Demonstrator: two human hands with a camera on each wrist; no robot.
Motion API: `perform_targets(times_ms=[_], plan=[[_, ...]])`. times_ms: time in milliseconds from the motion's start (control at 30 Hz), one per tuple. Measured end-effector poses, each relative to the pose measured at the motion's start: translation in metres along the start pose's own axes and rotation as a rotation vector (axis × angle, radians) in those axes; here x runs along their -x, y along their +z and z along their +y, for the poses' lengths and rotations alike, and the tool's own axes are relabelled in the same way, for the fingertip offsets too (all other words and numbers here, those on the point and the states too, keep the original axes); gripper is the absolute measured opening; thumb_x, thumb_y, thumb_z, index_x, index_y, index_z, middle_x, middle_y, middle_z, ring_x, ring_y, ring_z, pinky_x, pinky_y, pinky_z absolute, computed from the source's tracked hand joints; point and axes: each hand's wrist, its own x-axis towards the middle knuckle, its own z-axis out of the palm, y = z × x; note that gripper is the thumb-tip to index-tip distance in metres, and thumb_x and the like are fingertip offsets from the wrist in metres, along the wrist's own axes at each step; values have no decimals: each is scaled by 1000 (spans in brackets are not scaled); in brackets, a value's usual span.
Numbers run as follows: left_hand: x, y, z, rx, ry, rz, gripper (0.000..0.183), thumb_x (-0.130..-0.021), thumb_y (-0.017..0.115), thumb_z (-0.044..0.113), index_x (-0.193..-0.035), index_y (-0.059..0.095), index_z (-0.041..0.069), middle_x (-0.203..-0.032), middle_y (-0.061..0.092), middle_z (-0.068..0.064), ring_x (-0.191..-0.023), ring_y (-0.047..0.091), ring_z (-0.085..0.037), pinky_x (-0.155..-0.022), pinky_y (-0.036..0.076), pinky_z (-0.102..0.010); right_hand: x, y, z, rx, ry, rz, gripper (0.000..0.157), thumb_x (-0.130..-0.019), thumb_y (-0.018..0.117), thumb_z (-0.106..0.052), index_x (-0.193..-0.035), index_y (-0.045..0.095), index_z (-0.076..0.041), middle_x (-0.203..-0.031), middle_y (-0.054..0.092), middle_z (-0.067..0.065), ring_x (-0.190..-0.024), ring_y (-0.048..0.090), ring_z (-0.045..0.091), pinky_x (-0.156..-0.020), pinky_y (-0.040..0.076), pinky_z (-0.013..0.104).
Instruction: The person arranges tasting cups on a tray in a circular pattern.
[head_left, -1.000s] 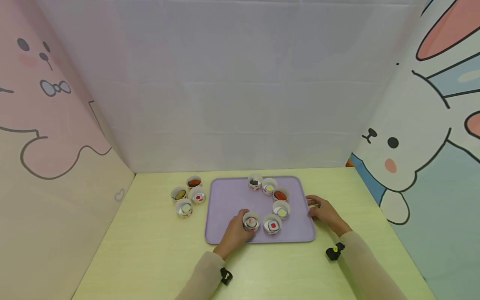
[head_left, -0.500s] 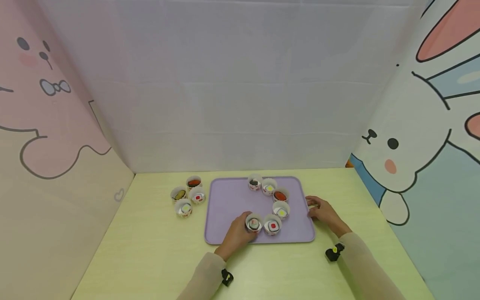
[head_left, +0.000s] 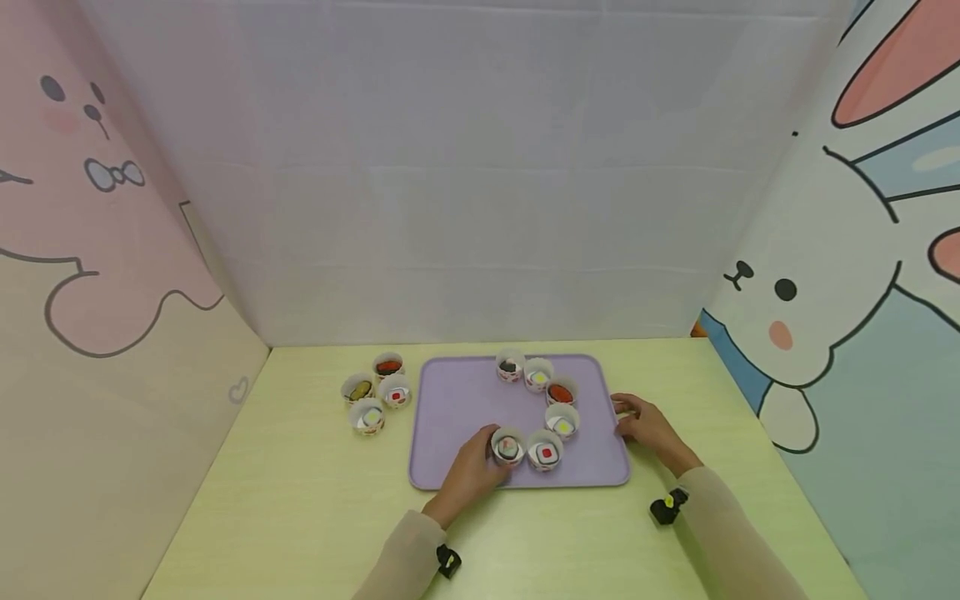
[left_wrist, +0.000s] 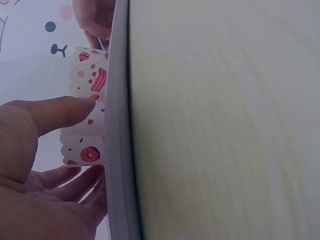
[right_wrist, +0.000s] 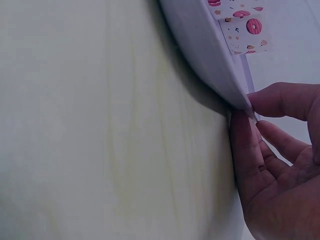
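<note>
Likely placing: left hand (head_left: pixel 467 469) grips a paper cup (head_left: pixel 507 447) on the tray (head_left: pixel 456 400); right hand (head_left: pixel 654 432) pinches tray edge; next, perhaps, release.

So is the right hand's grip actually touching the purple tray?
Touching. The right wrist view shows the right hand's grip at the purple tray, thumb and a finger meeting its rim.
</note>
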Motion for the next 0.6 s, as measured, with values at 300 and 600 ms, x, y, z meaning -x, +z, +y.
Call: perform_targets(times_ms=[300,600], plan=[[14,-21,2,54,-29,-1,74,-78,80,17,-142,45,2,-137,56,-19,-116,60,-37,-98,50,-49,1,0,-1,-2,-8,-1,70,-80,61,4,-146,39,1,-135,47,27,-93,60,20,-73,54,29],[20,-45,3,76,-9,38,74,-80,81,18,-143,44,2,-141,55,-14,-125,55,-36,-101,48,-48,12,-1,-15,-20,-11,-31,67,-84,60,6,-146,36,6,-136,44,31,-101,59,28,-77,56,33]])
